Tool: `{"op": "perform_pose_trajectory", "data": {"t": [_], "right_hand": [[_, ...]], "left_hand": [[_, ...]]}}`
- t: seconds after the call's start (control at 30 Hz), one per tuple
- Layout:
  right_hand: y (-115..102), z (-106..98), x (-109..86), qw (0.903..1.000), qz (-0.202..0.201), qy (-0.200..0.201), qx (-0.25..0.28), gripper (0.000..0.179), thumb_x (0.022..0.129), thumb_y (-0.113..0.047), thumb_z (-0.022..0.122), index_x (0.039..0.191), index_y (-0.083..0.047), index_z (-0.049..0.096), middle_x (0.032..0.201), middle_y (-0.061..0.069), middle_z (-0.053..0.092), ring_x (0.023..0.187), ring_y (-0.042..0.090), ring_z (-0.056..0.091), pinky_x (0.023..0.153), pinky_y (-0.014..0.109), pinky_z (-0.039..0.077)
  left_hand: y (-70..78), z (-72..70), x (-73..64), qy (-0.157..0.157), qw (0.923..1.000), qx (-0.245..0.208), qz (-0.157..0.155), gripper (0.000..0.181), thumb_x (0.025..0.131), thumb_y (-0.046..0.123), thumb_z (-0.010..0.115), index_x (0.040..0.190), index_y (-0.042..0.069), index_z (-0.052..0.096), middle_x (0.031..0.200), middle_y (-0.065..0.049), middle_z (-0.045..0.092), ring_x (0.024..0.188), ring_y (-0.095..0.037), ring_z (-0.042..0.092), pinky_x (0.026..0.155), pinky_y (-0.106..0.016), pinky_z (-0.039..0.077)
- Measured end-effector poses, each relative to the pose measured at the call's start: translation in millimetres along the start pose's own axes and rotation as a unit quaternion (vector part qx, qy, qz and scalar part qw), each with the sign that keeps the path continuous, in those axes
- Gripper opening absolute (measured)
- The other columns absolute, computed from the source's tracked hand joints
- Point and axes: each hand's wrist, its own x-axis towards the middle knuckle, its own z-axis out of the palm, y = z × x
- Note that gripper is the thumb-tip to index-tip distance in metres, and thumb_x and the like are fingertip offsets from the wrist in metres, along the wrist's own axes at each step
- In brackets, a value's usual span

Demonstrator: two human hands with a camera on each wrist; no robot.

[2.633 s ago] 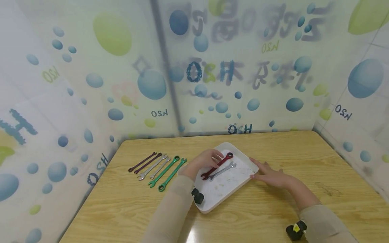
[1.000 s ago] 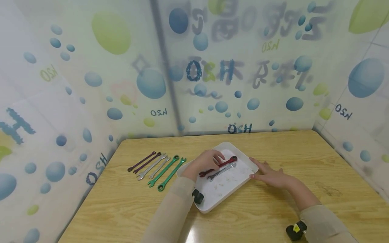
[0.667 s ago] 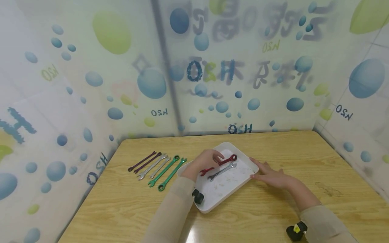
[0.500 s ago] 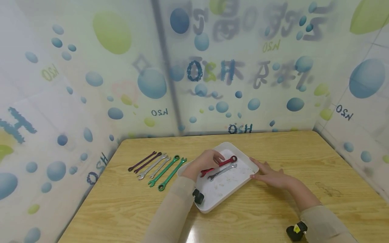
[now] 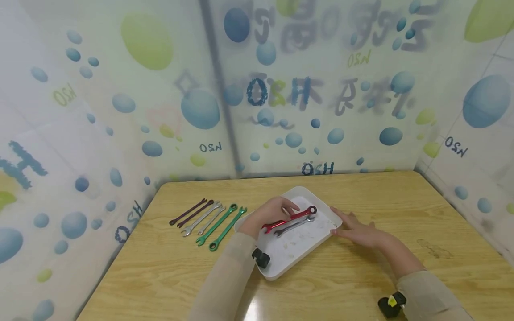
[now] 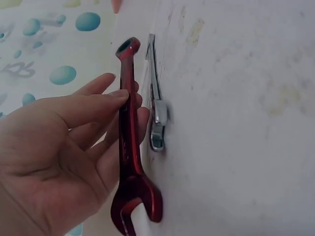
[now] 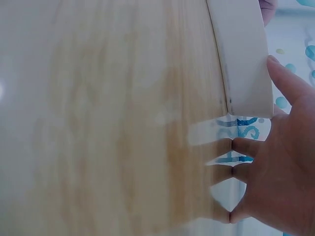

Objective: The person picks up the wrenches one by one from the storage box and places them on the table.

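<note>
In the head view, my left hand (image 5: 276,210) is over the white tray (image 5: 287,263). Its thumb and fingers pinch a red ratchet wrench (image 6: 128,132) by the shank; the ring end points away and the open-end head sits near the wrist side. Behind it, a silver wrench (image 5: 295,226) lies on the tray floor, partly overlapped by the red one in the head view. My right hand (image 5: 357,229) is at the tray's right corner. Its thumb touches the rim, and spread fingertips (image 7: 238,145) rest on the table, as the right wrist view shows.
Left of the tray on the wooden table (image 5: 160,276) lies a slanted row: two purple wrenches (image 5: 188,211), silver wrenches (image 5: 201,219) and two green wrenches (image 5: 228,229). Patterned curtain-like walls (image 5: 281,133) stand behind the table and at both sides.
The red wrench in my left hand has turned to a flatter slant in the head view, and its ring end has shifted right. My right hand stays at the tray corner.
</note>
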Motion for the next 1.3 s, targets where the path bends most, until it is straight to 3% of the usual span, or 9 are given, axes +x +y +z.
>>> {"op": "perform_pose_trajectory", "data": {"t": [0.37,0.57,0.77,1.1,1.3], "right_hand": [[1,0,1.2,1.0,0.005,-0.003,-0.004,0.081,0.096,-0.053,0.051,0.157,-0.018,0.011,0.157,0.029,0.006,0.138,0.056,-0.01,0.089,0.081,-0.016],[-1,0,-0.3,1.0,0.001,-0.001,0.002,0.081,0.096,-0.052,0.051,0.157,-0.017,0.011,0.157,0.029,0.006,0.138,0.057,-0.009,0.088,0.081,-0.016],[-2,-1,-0.6,1.0,0.003,-0.002,-0.003,0.081,0.096,-0.053,0.05,0.157,-0.017,0.011,0.156,0.03,0.007,0.137,0.057,-0.009,0.088,0.081,-0.015],[-1,1,-0.2,1.0,0.0,-0.001,-0.002,0.08,0.097,-0.052,0.049,0.157,-0.015,0.011,0.157,0.029,0.006,0.137,0.058,-0.009,0.088,0.082,-0.014],[-3,1,-2.1,1.0,-0.001,-0.001,-0.006,0.081,0.096,-0.053,0.05,0.157,-0.016,0.011,0.157,0.029,0.006,0.137,0.057,-0.008,0.089,0.082,-0.013]], "left_hand": [[18.1,-8.9,-4.2,-0.007,0.9992,-0.033,-0.021,0.035,0.088,0.0,0.069,0.116,0.021,0.073,0.099,0.007,0.067,0.085,-0.013,0.063,0.071,-0.028,0.053],[33.4,-17.7,-6.9,0.001,0.9985,-0.053,-0.013,0.035,0.087,-0.004,0.068,0.116,0.016,0.072,0.101,0.002,0.068,0.082,-0.013,0.065,0.072,-0.028,0.055],[44.5,-27.2,-10.8,0.02,0.9962,-0.08,-0.027,0.035,0.087,-0.006,0.067,0.115,0.014,0.072,0.1,0.0,0.068,0.078,-0.015,0.068,0.07,-0.029,0.056],[53.5,-49.6,-27.8,0.053,0.9909,-0.111,-0.054,0.035,0.085,-0.007,0.068,0.111,0.015,0.074,0.1,-0.002,0.069,0.083,-0.018,0.067,0.072,-0.032,0.057],[55.2,-65.4,-42.2,0.068,0.9888,-0.123,-0.051,0.035,0.085,-0.007,0.069,0.114,0.012,0.073,0.1,-0.005,0.069,0.087,-0.019,0.067,0.073,-0.033,0.057]]}}
